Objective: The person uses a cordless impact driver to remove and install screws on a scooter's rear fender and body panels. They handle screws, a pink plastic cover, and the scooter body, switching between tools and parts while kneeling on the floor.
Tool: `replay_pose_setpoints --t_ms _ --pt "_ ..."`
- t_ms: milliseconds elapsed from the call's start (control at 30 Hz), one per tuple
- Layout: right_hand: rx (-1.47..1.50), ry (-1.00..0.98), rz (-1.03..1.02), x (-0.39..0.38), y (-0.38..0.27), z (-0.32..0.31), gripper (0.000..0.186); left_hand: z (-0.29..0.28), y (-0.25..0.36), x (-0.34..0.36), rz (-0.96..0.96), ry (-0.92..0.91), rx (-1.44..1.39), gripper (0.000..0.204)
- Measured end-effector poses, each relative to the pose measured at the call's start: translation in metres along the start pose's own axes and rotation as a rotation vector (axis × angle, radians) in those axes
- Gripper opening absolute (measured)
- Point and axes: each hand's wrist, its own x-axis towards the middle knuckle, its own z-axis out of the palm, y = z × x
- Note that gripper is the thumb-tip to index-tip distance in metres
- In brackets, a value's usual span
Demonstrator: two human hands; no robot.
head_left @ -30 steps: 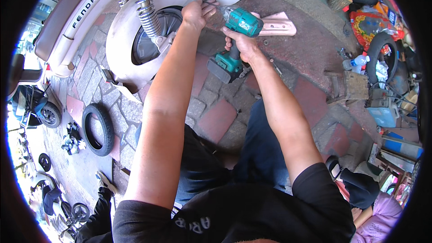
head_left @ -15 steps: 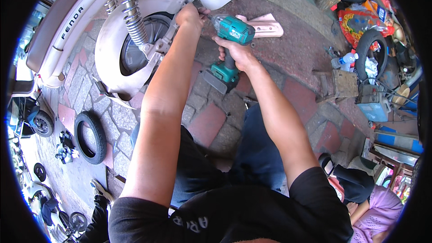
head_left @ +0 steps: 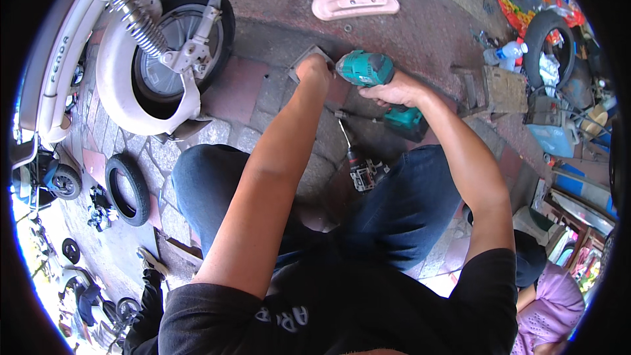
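Observation:
My right hand (head_left: 401,89) is closed around the grip of a teal cordless impact driver (head_left: 363,69), whose nose points left toward my left hand. My left hand (head_left: 314,67) is at a small grey, tray-like thing (head_left: 297,66) on the paving; its fingers are mostly hidden. Between my knees lies a red and black tool with a long thin metal shaft (head_left: 358,169). To the left stands a scooter's rear wheel (head_left: 161,59), its pale mudguard (head_left: 117,92) around it and a spring shock absorber (head_left: 141,28) above.
A pale pink cover (head_left: 358,1) and a small nut-like ring (head_left: 348,28) lie ahead. At left, a loose tyre (head_left: 127,189) rests on the stones. Along the right are a wooden stool (head_left: 503,90), another tyre (head_left: 549,46), a water bottle (head_left: 511,51) and a seated person in pink (head_left: 552,302).
My hands have left the scooter's wheel area, and both are lower over the paving, with the impact driver still in my right hand. The view has shifted, showing more of the wheel.

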Motion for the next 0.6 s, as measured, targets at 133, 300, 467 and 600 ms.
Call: replay_pose_setpoints --t_ms 133,300,467,600 --pt "-0.048 -0.078 0.084 -0.014 0.017 -0.023 0.014 -0.016 -0.048 -0.008 -0.053 -0.175 0.312 0.02" --pt "-0.022 -0.121 0.233 -0.009 0.025 -0.037 0.017 -0.025 -0.067 -0.018 -0.021 -0.215 0.549 0.016" --pt "0.094 -0.144 0.387 0.005 0.04 -0.062 0.02 -0.007 -0.022 -0.069 0.552 -0.665 1.484 0.024" --pt "0.16 -0.056 0.454 0.019 0.062 -0.076 0.02 -0.013 0.061 -0.146 0.857 -0.79 2.117 0.039"
